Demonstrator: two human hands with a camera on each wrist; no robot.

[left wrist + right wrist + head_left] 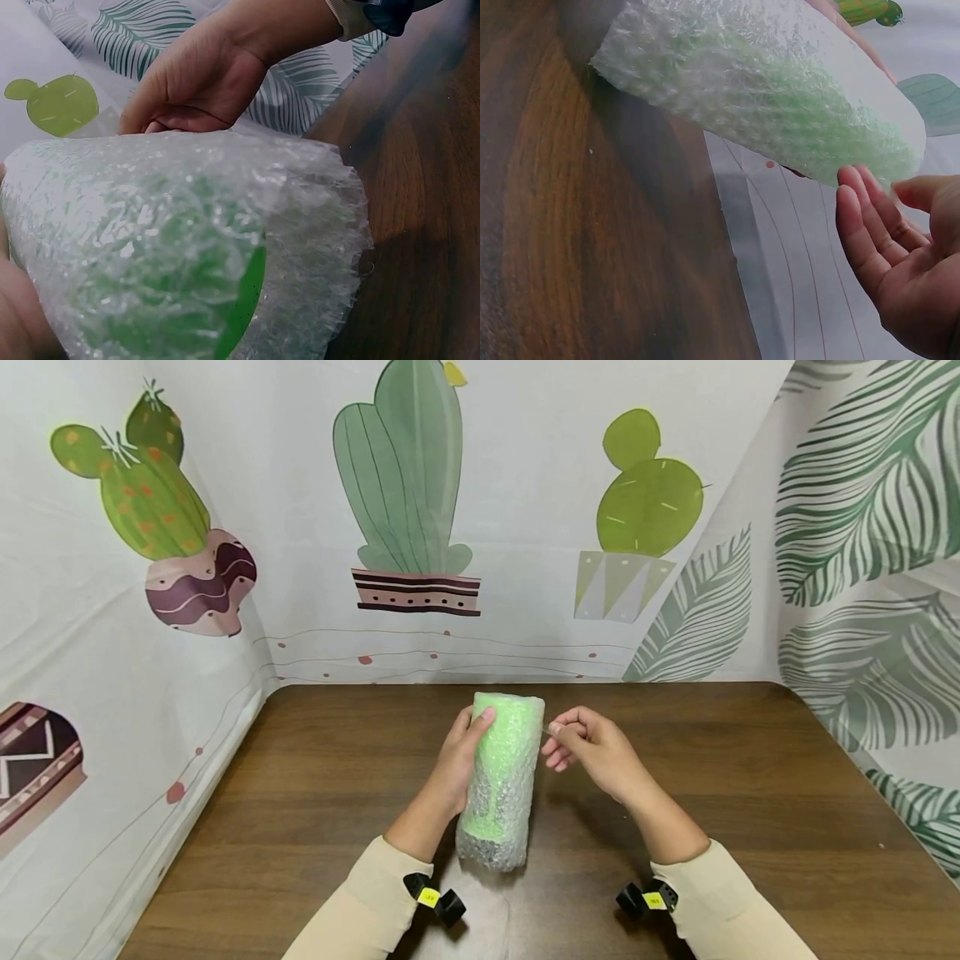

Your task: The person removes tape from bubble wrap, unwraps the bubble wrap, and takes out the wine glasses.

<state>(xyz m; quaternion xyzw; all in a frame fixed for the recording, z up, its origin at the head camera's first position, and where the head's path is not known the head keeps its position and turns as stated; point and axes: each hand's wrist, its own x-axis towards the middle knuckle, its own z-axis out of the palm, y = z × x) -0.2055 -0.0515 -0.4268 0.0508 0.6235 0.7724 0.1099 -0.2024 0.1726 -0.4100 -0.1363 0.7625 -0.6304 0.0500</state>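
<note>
cream sleeves (pixel 358 893) lie nearest, black wrist cameras (pixel 450 908) on them. the left hand (pixel 453 764) grips the bubble-wrapped green bundle (pixel 504 768) over the brown table (pixel 300 793); whether its lower end touches is unclear. the right hand (pixel 592 747) pinches a thin strip (pixel 547 729) at the bundle's upper right edge.

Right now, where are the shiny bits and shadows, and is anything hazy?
Head view: pale glare on the table below the wrapped bundle, soft shadow beneath the right hand; left wrist view: white glints on the bubble wrap, haze toward the upper right; right wrist view: dark shadow on the table beside the bundle.
</note>
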